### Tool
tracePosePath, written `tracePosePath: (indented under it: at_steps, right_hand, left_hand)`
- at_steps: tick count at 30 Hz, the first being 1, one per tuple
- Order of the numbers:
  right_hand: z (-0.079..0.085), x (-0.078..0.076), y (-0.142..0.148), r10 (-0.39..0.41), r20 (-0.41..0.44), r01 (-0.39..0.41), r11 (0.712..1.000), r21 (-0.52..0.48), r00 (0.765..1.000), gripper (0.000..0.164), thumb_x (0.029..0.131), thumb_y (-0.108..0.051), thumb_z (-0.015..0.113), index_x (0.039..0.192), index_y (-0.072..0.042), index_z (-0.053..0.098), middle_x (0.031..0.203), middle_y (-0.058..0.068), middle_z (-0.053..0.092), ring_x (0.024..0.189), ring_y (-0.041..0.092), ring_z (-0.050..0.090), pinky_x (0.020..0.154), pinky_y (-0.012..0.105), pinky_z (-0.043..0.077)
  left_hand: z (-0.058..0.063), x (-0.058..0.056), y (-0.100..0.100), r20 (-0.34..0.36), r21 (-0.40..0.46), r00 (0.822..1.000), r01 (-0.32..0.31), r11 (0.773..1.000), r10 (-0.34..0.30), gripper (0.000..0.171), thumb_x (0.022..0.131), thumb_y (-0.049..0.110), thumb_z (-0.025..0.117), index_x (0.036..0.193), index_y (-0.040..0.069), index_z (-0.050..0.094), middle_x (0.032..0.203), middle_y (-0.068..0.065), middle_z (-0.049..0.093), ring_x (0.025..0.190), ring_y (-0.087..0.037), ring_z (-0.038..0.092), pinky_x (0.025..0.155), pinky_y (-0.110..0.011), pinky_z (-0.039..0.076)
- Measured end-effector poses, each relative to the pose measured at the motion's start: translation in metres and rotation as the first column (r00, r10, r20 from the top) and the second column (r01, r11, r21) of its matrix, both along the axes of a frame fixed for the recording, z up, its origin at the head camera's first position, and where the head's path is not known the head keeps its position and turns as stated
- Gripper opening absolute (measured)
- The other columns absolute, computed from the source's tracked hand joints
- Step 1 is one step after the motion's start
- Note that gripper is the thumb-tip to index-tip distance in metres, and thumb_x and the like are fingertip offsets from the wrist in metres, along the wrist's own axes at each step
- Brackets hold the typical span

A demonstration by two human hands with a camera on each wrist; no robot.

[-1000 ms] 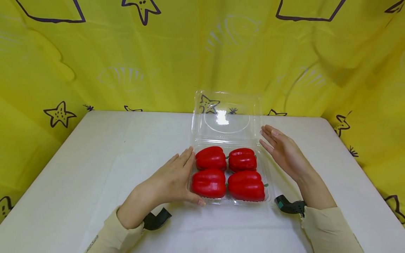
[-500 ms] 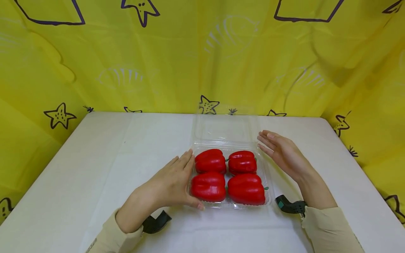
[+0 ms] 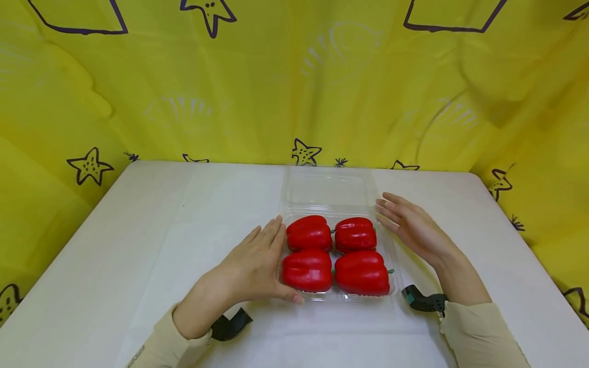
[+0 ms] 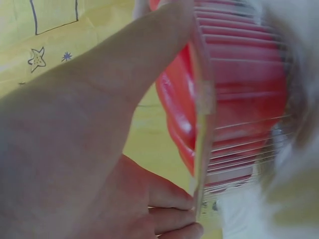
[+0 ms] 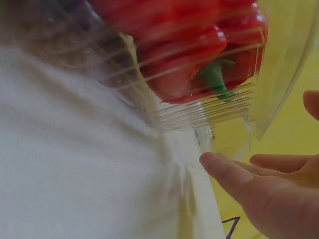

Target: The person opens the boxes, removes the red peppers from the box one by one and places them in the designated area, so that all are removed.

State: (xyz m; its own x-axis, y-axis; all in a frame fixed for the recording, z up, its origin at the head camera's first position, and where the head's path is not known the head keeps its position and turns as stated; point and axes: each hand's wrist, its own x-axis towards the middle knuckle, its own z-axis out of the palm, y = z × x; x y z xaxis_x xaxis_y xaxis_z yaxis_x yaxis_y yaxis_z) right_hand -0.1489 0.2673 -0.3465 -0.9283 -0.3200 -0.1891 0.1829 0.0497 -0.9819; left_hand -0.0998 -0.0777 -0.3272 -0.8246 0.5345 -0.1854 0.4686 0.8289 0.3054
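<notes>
Enclosing cloth (image 3: 248,76): yellow, printed with dark-outlined starfish, rising beyond the fingers of the left hand (image 3: 256,267) and the right hand (image 3: 416,230) and along both sides.
Tabletop (image 3: 115,255): white-covered, spreading below and around all the fingers.
Clamshell container (image 3: 329,209): clear plastic, ribbed walls, on the tabletop between the two sets of fingers.
Lid (image 3: 327,189): folded back from the hinge, lying beyond the left fingertips and just beside the right ones.
Beige sleeves (image 3: 483,332): one on each forearm, well behind the fingers.
Left fingers: extended, thumb spread wide; the fingertips touch the container's left edge, the thumb its near-left corner, without a curled grip.
Right fingers: extended, palm turned inward, grasping nothing, near the container's far-right corner; contact cannot be told.
Near red bell peppers (image 3: 362,273): two in the container, the left one just beside the left thumb.
Far red bell peppers (image 3: 309,233): two behind those, the left one beside the left fingertips, the right one nearer the right fingertips.
Black wrist devices (image 3: 424,300): one at each wrist, behind the fingers.
Green stem (image 3: 391,271): on the near-right pepper, pointing right, nearer the person than the right fingertips.
</notes>
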Motion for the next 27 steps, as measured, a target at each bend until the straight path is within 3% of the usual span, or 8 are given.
tracePosePath:
  at_steps: [3,7,13,16,21,27]
  right_hand:
    - [0.0,0.0,0.001,0.0,-0.015,0.001,0.999,0.04,1.0,0.075,0.107,-0.037,0.04,0.158,0.001,-0.001,0.165,0.024,0.007,0.152,0.041,0.012,0.115,0.03,0.033]
    - [0.003,0.004,0.0,-0.013,-0.056,0.02,0.992,0.125,0.998,0.073,0.106,-0.038,0.042,0.158,-0.001,0.007,0.163,0.023,0.016,0.149,0.04,0.022,0.102,0.015,0.045]
    - [0.008,0.01,-0.001,0.027,-0.116,0.004,0.964,0.264,0.993,0.07,0.105,-0.037,0.044,0.157,-0.003,0.014,0.161,0.021,0.024,0.144,0.039,0.033,0.099,0.012,0.046]
    - [0.011,0.014,-0.001,0.047,-0.15,0.009,0.936,0.353,0.988,0.069,0.105,-0.038,0.043,0.158,-0.003,0.016,0.161,0.021,0.025,0.143,0.041,0.036,0.107,0.027,0.045]
    - [0.02,0.02,-0.003,0.039,-0.205,0.065,0.878,0.475,0.978,0.065,0.105,-0.038,0.044,0.157,-0.006,0.021,0.158,0.022,0.03,0.137,0.044,0.043,0.112,0.059,0.034]
    - [0.034,0.029,-0.01,0.024,-0.269,0.131,0.83,0.542,0.963,0.057,0.105,-0.038,0.045,0.152,-0.009,0.034,0.152,0.02,0.041,0.136,0.041,0.044,0.109,0.064,0.038]
  left_hand:
    - [-0.002,-0.001,0.001,-0.015,-0.002,1.0,-0.006,1.0,0.006,0.129,0.066,0.074,0.076,0.156,-0.001,0.022,0.166,-0.015,0.016,0.155,-0.029,0.014,0.125,-0.05,0.019]
    - [-0.005,-0.005,0.002,-0.037,0.009,0.999,-0.001,1.0,0.001,0.129,0.066,0.076,0.074,0.156,-0.002,0.022,0.166,-0.016,0.017,0.155,-0.029,0.014,0.125,-0.05,0.02]
    - [-0.007,-0.007,0.002,-0.057,0.021,0.998,0.008,1.0,-0.007,0.13,0.067,0.077,0.071,0.156,-0.002,0.02,0.166,-0.016,0.016,0.155,-0.028,0.014,0.125,-0.049,0.021]
    - [-0.008,-0.008,0.002,-0.067,0.034,0.998,0.012,0.999,-0.009,0.129,0.067,0.077,0.071,0.156,-0.002,0.02,0.166,-0.016,0.016,0.155,-0.028,0.014,0.124,-0.049,0.021]
    - [-0.009,-0.009,0.002,-0.078,0.033,0.997,0.015,0.999,-0.013,0.129,0.067,0.078,0.071,0.156,-0.002,0.02,0.166,-0.015,0.016,0.155,-0.028,0.015,0.124,-0.049,0.022]
    - [-0.008,-0.01,0.001,-0.054,0.038,0.998,0.011,0.999,-0.009,0.128,0.068,0.076,0.072,0.156,-0.001,0.02,0.167,-0.015,0.015,0.155,-0.027,0.014,0.124,-0.05,0.021]
